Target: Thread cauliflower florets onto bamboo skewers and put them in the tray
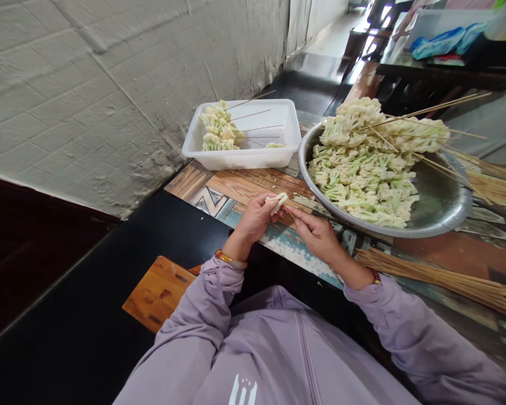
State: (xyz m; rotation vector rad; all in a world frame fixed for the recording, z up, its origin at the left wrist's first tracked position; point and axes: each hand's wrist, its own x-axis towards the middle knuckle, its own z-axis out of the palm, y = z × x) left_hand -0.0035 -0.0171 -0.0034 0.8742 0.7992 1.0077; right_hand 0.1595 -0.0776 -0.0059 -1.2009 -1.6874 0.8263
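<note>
My left hand [255, 218] pinches a small cauliflower floret [279, 201] above the table's near edge. Just right of it, my right hand [318, 235] grips a thin wooden skewer [290, 212], its front end meeting the floret; whether the tip has gone in is hidden by the fingers. A large metal bowl [441, 216] heaped with cauliflower florets [366, 180] stands beyond my right hand. Several skewers with cauliflower on them lie across the heap. Behind my left hand is a white plastic tub [244, 160] holding skewered cauliflower [220, 128] at its left side.
A bundle of bare skewers [438, 278] lies on the patchwork-patterned table [253, 183] at right. A wooden stool [160, 292] is below at left, near the white wall [122, 73]. Another table with a clear bin [436, 25] and blue packets [442, 42] stands at the back right.
</note>
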